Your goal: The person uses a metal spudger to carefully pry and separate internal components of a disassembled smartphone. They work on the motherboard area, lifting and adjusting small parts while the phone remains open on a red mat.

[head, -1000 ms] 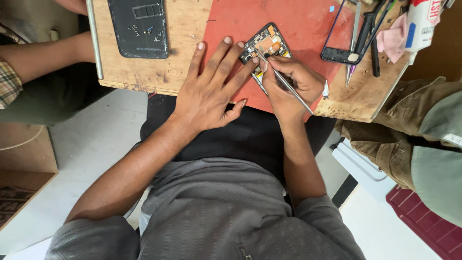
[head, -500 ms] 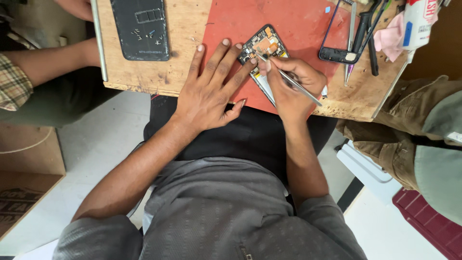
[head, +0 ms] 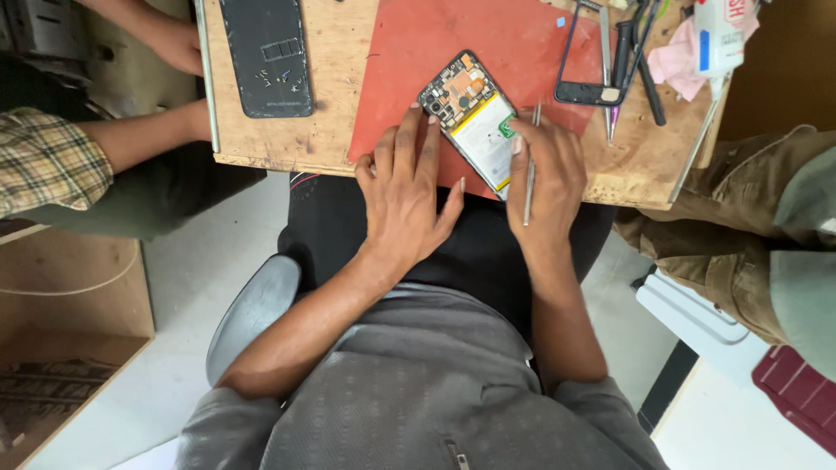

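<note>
Seen from above, an opened phone (head: 471,117) with its back removed lies tilted on a red mat (head: 435,52) on a wooden board (head: 331,130). The left hand (head: 409,196) lies flat, fingers spread, steadying the phone's lower left edge. The right hand (head: 549,170) grips thin metal tweezers (head: 531,165), hiding the phone's lower corner. Another person's forearms (head: 148,130) are cut off at left

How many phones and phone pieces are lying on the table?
3. An opened phone on the red mat under both hands, a black back cover on the bare wood at left, and a black frame at right. More may be hidden.
</note>
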